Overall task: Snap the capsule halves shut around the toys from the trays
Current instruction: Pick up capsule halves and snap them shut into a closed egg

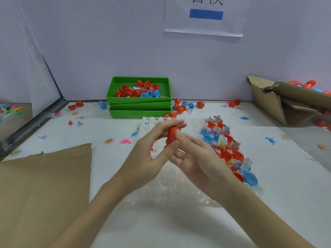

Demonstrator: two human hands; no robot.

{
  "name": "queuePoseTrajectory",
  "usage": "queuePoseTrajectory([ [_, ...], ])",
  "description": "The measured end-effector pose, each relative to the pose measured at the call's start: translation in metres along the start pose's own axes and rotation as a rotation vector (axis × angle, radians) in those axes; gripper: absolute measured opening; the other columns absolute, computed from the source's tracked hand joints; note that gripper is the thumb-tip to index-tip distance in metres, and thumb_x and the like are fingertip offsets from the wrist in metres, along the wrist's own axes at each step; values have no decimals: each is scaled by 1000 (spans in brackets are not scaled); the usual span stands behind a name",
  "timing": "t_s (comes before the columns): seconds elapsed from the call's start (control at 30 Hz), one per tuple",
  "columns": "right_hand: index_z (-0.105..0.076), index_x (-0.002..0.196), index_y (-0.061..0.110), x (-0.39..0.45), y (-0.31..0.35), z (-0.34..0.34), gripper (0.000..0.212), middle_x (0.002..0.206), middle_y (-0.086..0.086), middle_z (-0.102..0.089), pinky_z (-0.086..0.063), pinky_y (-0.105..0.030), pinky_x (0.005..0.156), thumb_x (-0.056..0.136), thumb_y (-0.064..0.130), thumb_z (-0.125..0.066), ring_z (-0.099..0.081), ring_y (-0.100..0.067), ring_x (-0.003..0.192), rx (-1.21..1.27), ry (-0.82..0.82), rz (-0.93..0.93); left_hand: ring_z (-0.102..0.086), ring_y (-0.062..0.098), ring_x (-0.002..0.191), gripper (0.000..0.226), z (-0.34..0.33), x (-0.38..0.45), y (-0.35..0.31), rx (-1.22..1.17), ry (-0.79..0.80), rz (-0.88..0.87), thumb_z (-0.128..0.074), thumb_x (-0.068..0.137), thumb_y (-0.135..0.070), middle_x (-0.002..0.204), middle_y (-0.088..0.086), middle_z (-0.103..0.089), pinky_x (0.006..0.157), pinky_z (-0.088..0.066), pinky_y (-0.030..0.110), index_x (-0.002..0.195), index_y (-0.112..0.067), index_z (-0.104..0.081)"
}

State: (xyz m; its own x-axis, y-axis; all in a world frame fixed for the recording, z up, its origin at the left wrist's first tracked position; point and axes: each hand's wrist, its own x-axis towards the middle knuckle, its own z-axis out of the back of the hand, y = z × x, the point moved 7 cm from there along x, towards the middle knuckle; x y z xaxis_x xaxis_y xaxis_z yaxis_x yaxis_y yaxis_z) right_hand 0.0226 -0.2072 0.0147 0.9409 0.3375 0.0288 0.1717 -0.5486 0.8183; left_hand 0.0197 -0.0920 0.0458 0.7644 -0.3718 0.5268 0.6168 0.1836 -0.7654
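Capsule (172, 134), red and egg-shaped, is sitting at the centre of the frame, gripped between both hands above the white table (161, 221); whether its halves are fully seated together cannot be told, since fingers are covering the seam; the left hand (152, 151) is curling round it from the left, fingers wrapping over its top and thumb pressing its lower front; the right hand (195, 158) is meeting it from the right, one fingertip pressing against its side while the other fingers are lying loosely curled beneath.

Just right of the hands, a white tray (197, 122) is holding rows of open red and blue capsule halves (231, 154), many carrying small packeted toys (234, 144); the tray is running from centre down toward the lower right; behind the hands, at upper centre, stacked green trays (139, 106) are standing against the wall, the top one holding more red and blue halves; loose capsules (180, 106) and toy figures are lying scattered across the table around that stack, a pink figure (125, 141) among them at centre left; a torn cardboard box (286, 101) at the right edge is holding further capsules; brown cardboard (44, 190) is filling the lower left corner; a white paper sheet (206, 24) with a blue bar is hanging on the wall at upper centre.
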Motion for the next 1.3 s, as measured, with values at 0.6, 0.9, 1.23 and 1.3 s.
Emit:
queuePoseTrajectory([
  [0.6,-58,144,14,-9,24,-3,46,123,-6,-73,-54,-41,105,100,24,-65,-67,-25,120,-540,65,233,-50,16,142,46,20,1,-9,248,-141,-172,-77,92,-22,152,-8,-56,115,-43,29,136,-18,-65],
  [0.9,-66,134,30,-9,29,-8,33,129,-6,-71,-46,-40,113,101,34,-62,-63,-27,128,-515,167,272,-51,18,143,47,15,-2,-19,281,-152,-270,-78,91,-10,147,0,-61,116,-44,41,135,-7,-65],
  [1.23,-71,128,17,-9,32,-7,30,120,-13,-73,-51,-32,104,102,27,-59,-69,-31,118,-474,174,318,-53,14,141,44,11,-5,-25,387,-218,-323,-77,92,-9,144,-2,-63,113,-44,39,135,-8,-67],
  [1.3,-70,129,14,-8,31,-5,31,122,-14,-72,-52,-32,103,103,24,-58,-68,-31,118,-430,176,286,-51,13,142,44,10,-4,-23,377,-195,-291,-77,93,-13,144,-3,-63,114,-42,39,135,-10,-66],
])
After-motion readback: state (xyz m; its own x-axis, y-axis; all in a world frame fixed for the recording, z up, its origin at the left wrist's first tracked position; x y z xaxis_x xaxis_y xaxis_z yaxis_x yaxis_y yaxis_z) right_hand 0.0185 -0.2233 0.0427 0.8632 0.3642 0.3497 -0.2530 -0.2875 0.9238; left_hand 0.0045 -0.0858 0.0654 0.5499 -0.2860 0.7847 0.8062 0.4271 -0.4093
